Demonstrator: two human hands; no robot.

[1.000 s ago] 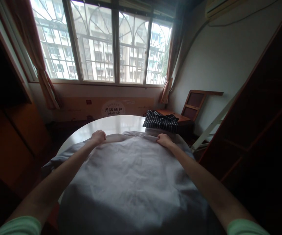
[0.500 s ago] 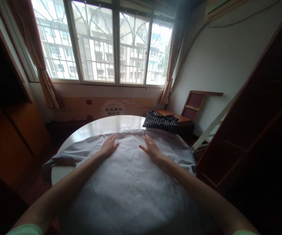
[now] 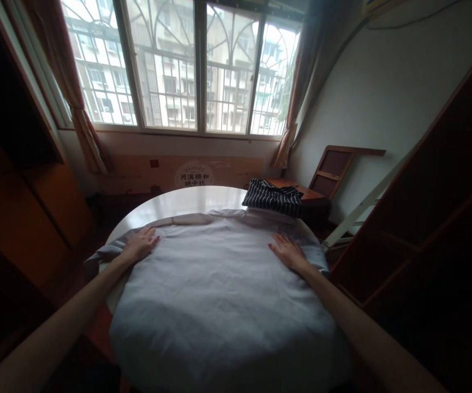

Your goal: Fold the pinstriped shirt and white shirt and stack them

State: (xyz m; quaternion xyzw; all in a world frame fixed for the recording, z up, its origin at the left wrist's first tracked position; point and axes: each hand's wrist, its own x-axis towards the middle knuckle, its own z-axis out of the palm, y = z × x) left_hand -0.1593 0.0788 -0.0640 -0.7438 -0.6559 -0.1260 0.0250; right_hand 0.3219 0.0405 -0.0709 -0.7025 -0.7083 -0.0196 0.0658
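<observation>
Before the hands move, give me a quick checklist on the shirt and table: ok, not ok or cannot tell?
1. Left hand open, on the shirt: ok.
2. Right hand open, on the shirt: ok.
3. Black striped cloth clear of both hands: ok.
4. Shirt wholly within the table: not ok, left sleeve juts past the edge.
5. Shirt crease-free: not ok, soft wrinkles show.
6. Shirt's underside smooth: cannot tell, hidden.

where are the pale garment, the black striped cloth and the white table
Pale garment (image 3: pixel 223 278): head view, middle of its spread fabric.
Black striped cloth (image 3: pixel 274 198): head view, middle of its visible side.
White table (image 3: pixel 182 202): head view, bare top near the far edge.
</observation>
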